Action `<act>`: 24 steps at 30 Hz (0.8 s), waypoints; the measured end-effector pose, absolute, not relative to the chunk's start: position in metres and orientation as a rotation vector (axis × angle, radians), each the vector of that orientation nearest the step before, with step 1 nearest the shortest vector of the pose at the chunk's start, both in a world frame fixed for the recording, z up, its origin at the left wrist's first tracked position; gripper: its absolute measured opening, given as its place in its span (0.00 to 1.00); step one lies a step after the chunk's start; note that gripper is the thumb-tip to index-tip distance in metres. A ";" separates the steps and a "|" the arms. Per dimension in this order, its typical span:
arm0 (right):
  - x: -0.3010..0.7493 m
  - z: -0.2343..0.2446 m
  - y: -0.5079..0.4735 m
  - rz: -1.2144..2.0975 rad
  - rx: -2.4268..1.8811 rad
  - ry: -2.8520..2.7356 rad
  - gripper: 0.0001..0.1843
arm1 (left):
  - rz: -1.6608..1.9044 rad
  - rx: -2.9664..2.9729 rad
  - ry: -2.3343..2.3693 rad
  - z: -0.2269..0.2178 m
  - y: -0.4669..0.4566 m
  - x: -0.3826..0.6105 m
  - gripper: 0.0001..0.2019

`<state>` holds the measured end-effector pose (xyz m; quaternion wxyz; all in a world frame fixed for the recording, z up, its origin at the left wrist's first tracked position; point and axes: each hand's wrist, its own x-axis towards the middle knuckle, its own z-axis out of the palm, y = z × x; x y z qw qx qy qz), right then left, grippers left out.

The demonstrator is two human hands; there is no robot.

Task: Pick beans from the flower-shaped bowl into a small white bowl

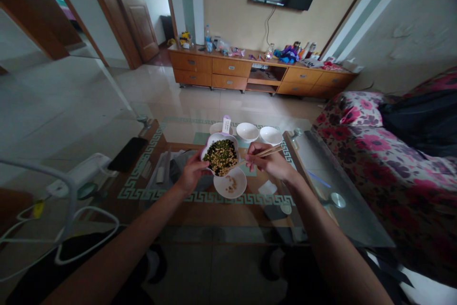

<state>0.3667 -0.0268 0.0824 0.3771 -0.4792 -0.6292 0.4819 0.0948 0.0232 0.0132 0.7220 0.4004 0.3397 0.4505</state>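
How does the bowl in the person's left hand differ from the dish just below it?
The bowl has a scalloped rim, while the dish is plainly round. The left hand holds the bowl up, whereas the dish sits lower. The bowl is heaped with green and tan pieces; the dish holds only a few tan ones. Both are white.

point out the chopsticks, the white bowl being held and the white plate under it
chopsticks (266, 152), head view, point on the middle of the sticks
white bowl (217, 138), head view, point on its rim
white plate (230, 195), head view, point on its front rim
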 end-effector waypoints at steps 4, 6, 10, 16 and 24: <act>0.363 0.080 -0.026 1.232 -1.204 -1.614 0.21 | 0.993 0.890 0.746 0.014 0.023 0.095 0.33; 0.362 0.080 -0.026 1.242 -1.196 -1.623 0.21 | 0.994 0.889 0.745 0.013 0.023 0.095 0.33; 0.363 0.079 -0.026 1.253 -1.202 -1.618 0.21 | 0.998 0.882 0.745 0.013 0.024 0.095 0.33; 0.362 0.081 -0.027 1.270 -1.204 -1.615 0.21 | 1.001 0.858 0.756 0.011 0.024 0.095 0.33; 0.365 0.086 -0.029 1.277 -1.225 -1.609 0.19 | 1.006 0.853 0.752 0.012 0.025 0.096 0.34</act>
